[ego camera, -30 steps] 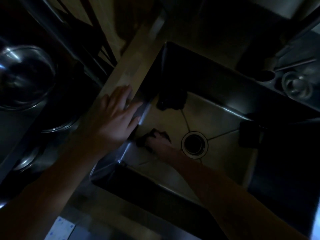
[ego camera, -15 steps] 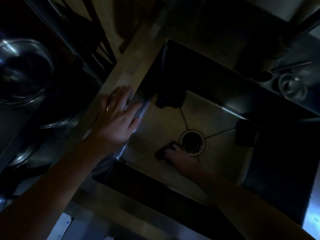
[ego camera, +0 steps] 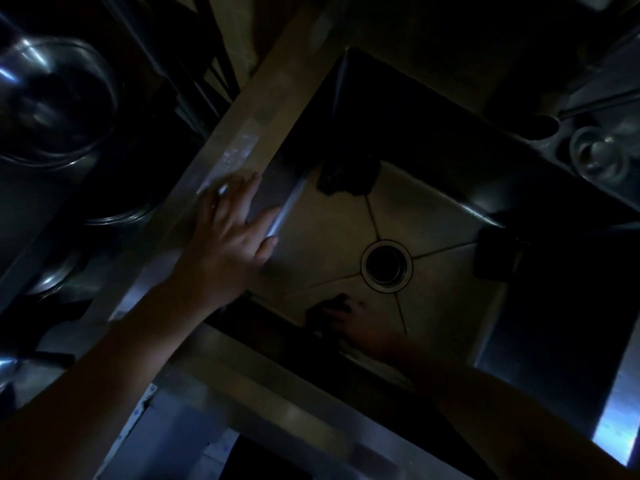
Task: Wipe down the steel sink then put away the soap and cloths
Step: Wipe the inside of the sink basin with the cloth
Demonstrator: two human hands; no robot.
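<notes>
Head view: your right hand (ego camera: 356, 323) has drawn back with the dark cloth (ego camera: 323, 311) from beside the drain (ego camera: 387, 265) to the basin floor close under the near wall, and the cloth now lies left of and nearer to you than the drain. The fingers lie on top of the cloth, but it is too dim to tell whether they curl round it or press it flat. Your left hand (ego camera: 225, 237) has stayed on the left rim of the steel sink (ego camera: 249, 133), fingers straight and spread wide, thumb hanging over the inner wall, holding nothing.

A second dark cloth (ego camera: 348, 174) sits bunched in the far left corner of the basin, well apart from your right hand. A dark block (ego camera: 498, 252) rests against the right wall; you cannot tell what it is. Left of the sink stands a round metal bowl (ego camera: 59, 98), and a clear glass (ego camera: 599, 152) stands on the worktop (ego camera: 554, 147) at the far right.

The room is very dark, and only the basin floor and rim catch light
</notes>
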